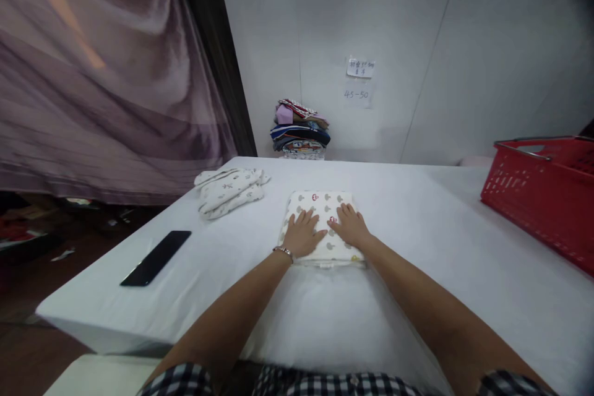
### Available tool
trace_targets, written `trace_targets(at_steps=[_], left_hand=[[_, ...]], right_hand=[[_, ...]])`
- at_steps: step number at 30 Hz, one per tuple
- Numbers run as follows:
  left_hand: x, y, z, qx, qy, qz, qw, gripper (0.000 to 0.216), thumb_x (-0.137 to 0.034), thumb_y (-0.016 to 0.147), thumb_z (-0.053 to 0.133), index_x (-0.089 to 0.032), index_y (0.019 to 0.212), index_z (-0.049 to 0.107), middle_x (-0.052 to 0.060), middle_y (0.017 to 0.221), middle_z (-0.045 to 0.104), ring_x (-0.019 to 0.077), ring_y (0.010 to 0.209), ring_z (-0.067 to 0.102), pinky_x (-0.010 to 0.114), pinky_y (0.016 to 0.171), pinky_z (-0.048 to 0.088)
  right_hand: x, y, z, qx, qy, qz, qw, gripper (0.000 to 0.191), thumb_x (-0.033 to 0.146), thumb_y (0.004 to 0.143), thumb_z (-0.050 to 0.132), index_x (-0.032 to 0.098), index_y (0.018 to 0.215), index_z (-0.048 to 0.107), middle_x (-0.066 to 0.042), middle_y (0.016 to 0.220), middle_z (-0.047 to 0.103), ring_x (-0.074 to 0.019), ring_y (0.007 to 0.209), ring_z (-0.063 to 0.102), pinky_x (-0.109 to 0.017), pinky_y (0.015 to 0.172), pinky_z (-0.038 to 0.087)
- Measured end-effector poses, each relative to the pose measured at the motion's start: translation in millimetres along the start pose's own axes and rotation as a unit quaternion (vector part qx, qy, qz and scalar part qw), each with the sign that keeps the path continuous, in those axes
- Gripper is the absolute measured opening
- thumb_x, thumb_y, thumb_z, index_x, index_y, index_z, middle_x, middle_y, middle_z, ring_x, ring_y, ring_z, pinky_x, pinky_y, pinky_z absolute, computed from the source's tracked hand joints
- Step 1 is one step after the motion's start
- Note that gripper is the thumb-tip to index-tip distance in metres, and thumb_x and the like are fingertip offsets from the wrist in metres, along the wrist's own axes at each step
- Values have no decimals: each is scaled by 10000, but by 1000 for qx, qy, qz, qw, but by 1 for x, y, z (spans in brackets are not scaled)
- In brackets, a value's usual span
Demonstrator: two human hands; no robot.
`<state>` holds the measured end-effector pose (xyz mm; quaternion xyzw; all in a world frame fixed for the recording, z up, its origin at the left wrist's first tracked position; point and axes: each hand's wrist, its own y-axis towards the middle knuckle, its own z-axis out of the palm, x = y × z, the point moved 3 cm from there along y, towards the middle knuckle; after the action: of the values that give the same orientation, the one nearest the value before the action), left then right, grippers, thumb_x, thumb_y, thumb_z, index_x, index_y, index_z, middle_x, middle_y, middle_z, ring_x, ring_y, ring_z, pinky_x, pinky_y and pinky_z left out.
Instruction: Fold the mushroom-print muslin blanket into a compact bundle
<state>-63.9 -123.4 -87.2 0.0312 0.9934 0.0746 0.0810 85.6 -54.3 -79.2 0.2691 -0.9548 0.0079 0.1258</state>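
Note:
A folded white cloth printed with small grey and red figures lies flat on the table in front of me. My left hand rests on its left part, palm down with fingers spread. On the right part lies my right hand, also flat and with its fingers apart. Neither hand grips anything. A clear plastic sheet or bag seems to stretch from under the cloth toward my body; its outline is hard to make out. A bracelet circles my left wrist.
A crumpled, patterned white cloth lies at the table's left, with a black phone nearer me. A stack of folded fabrics stands by the wall. At the right is a red basket. The white table ends at the left.

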Motion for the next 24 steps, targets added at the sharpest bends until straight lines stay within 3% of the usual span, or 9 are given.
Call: trace_targets(at_steps=[5,8,11,14,18,22,24], left_hand=[[1,0,-7,3,-71,-18,997,519,-549,869,346,-257,1286,449,55,1451,322,253,1355,224,512,1105,126],[15,9,-15,-6,-133,-92,987,526,-537,863,372,-232,1283,458,75,1454,312,238,1360,216,449,1108,157],[38,19,-19,-24,-193,-192,962,579,-488,836,448,-165,1316,415,112,1468,271,239,1360,216,370,1098,201],[59,25,-16,-2,-244,-260,934,638,-459,816,481,-103,1333,374,164,1410,364,259,1290,360,332,1041,296],[75,28,-11,3,-261,-302,917,677,-477,803,486,-73,1330,357,202,1323,463,295,1187,477,360,961,374],[75,32,-12,5,-267,-303,915,620,-476,780,521,-83,1254,447,198,1260,526,300,1120,528,360,909,406],[74,38,-17,1,-270,-283,920,536,-440,788,517,-106,1207,495,166,1224,562,277,1083,552,340,882,423]], right_hand=[[-10,4,15,-12,2,-5,1000,615,527,899,309,131,1368,338,-125,1484,219,-259,1365,119,-474,1060,145],[-11,4,16,-14,21,-6,1000,596,515,893,336,141,1356,360,-121,1482,225,-265,1365,123,-493,1061,152],[-17,6,15,-29,106,9,994,560,486,875,393,159,1330,409,-110,1484,226,-254,1371,121,-471,1078,151],[-34,6,14,-58,201,77,975,597,430,867,410,103,1364,366,-136,1491,186,-250,1376,115,-415,1097,163],[-51,0,16,-53,252,142,956,666,423,843,431,104,1410,288,-135,1436,328,-248,1303,329,-383,1070,267],[-50,-9,12,-84,335,149,926,652,376,796,512,151,1385,348,-90,1416,375,-243,1288,354,-383,1078,269],[-45,-16,9,-76,415,164,892,684,360,778,548,166,1395,324,-95,1392,409,-253,1237,423,-398,1026,357]])
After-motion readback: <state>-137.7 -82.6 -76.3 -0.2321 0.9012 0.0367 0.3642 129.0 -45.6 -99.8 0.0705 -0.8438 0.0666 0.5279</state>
